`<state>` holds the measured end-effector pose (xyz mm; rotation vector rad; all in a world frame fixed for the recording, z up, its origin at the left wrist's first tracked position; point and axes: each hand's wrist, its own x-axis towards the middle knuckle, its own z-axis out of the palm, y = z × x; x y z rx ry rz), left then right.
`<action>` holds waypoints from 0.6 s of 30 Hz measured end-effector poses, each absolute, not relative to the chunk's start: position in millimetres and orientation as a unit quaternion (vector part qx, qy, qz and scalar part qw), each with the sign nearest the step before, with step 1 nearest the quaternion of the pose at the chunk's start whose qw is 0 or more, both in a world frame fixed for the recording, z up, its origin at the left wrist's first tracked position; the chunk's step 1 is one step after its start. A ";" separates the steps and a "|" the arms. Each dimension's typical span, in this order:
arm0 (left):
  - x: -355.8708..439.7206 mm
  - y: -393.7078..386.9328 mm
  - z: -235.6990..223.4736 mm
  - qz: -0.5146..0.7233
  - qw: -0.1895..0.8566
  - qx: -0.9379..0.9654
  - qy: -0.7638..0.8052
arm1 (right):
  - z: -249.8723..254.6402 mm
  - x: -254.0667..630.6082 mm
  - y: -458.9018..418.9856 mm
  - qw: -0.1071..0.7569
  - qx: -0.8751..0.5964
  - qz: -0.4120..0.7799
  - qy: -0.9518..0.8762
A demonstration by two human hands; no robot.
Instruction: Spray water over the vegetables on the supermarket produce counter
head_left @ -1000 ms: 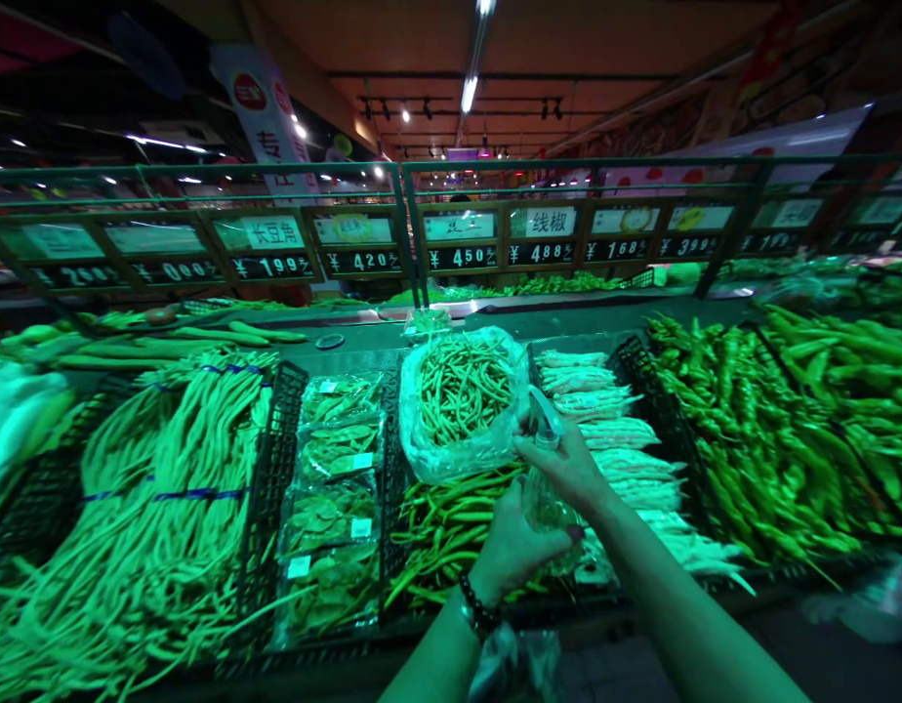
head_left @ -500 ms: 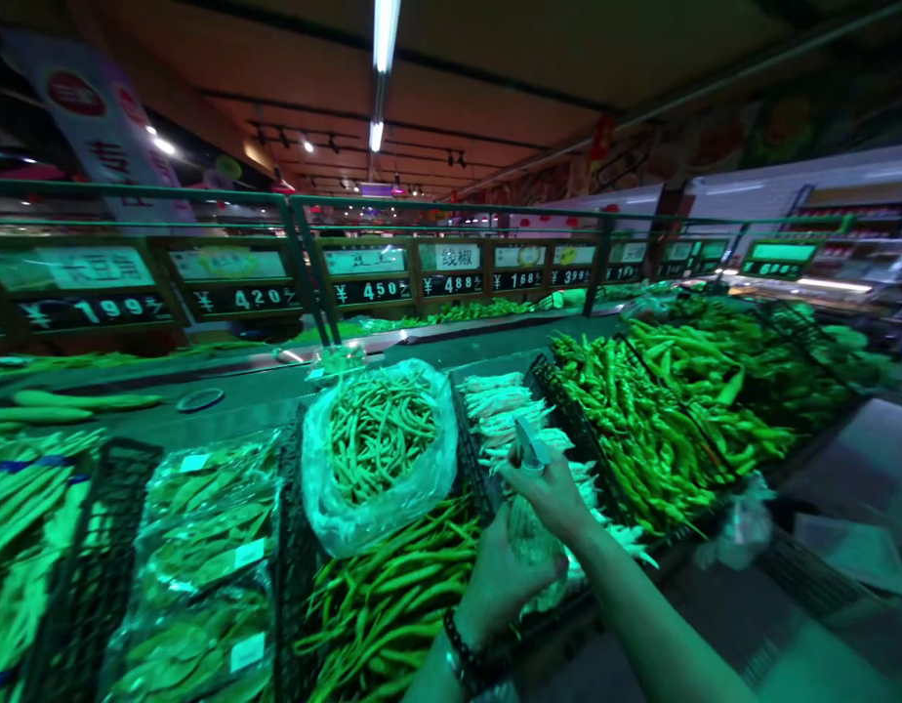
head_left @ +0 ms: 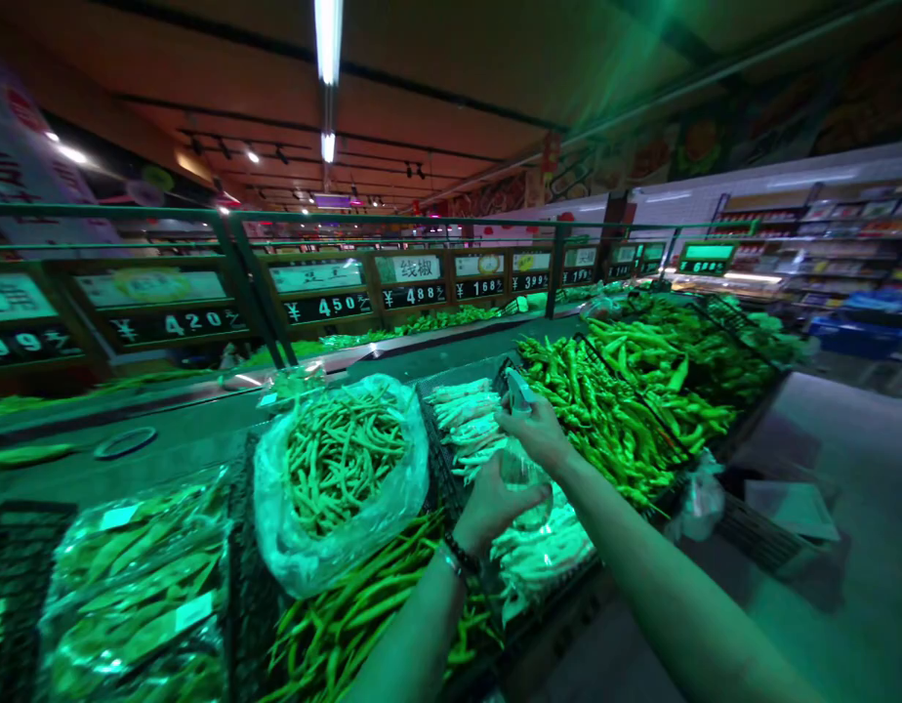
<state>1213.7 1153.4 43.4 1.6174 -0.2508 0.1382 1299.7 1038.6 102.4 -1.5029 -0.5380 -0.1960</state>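
A clear spray bottle (head_left: 528,478) is upright in both my hands, above a crate of pale, whitish long pods (head_left: 543,547). My left hand (head_left: 491,508) is closed round the bottle's body, its thumb across the front. Up at the spray head (head_left: 520,389), my right hand (head_left: 540,430) is wrapped round the neck and trigger. Green peppers (head_left: 583,400) lie in a crate just beyond my right hand. To the left sit a plastic bag of green beans (head_left: 345,454) and some loose longer beans (head_left: 348,620).
Wrapped trays of flat pods (head_left: 140,605) and a dark mesh crate (head_left: 16,566) stand at the left. A rail with price signs (head_left: 414,283) runs behind the produce. At the right a crumpled plastic bag (head_left: 696,498) hangs by a crate with a flat sheet (head_left: 792,510).
The view has turned to the right, so the stand appears farther left. Both hands still hold the spray bottle, which has shifted slightly toward the peppers.
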 end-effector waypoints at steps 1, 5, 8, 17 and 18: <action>1219.4 1153.8 46.5 0.062 0.679 0.723 -0.112 | 105.3 1305.3 1038.4 0.697 -0.670 -0.085 -0.242; 1228.4 1151.4 44.3 0.061 0.682 0.721 -0.106 | 105.2 1315.3 1038.1 0.706 -0.660 -0.059 -0.251; 1227.5 1147.6 28.3 0.053 0.695 0.711 -0.095 | 91.7 1316.1 1037.8 0.706 -0.665 -0.050 -0.238; 1208.8 1137.3 -31.5 0.012 0.718 0.694 -0.062 | 41.9 1291.6 1028.5 0.704 -0.684 -0.018 -0.189; 1204.6 1134.6 -38.4 0.006 0.720 0.692 -0.051 | 36.1 1286.8 1025.8 0.705 -0.684 -0.011 -0.186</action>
